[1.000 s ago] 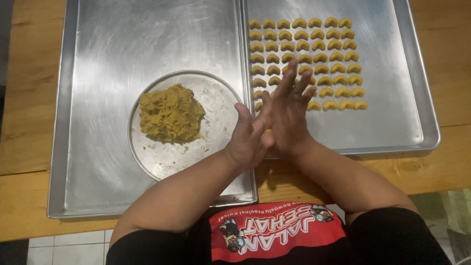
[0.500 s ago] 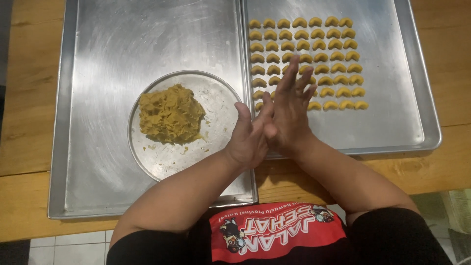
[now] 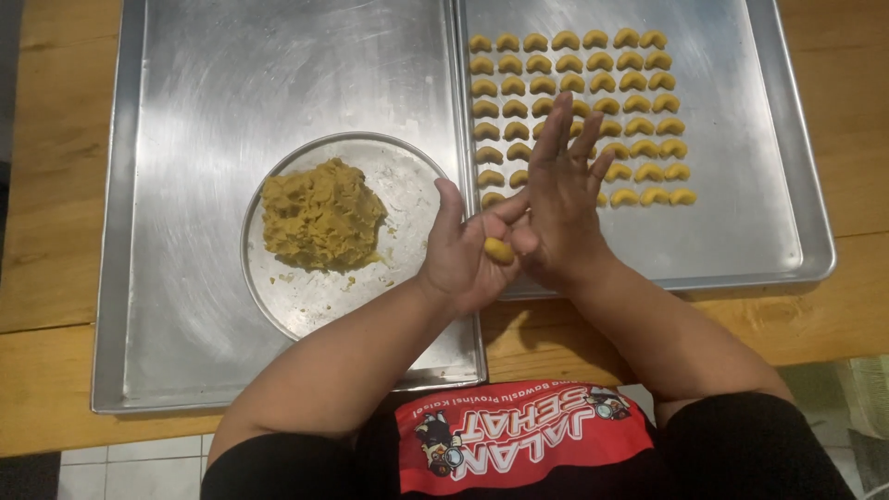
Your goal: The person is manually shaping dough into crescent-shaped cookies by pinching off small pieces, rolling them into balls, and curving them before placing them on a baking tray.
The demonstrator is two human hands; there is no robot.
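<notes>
Dull scuffed metal trays [image 3: 278, 83] on a matt wooden table [image 3: 56, 231]; crumbly, rough dough [image 3: 321, 215].

One camera on my head looks straight down, close over my hands; trays [image 3: 278, 83] fill the upper frame.
</notes>
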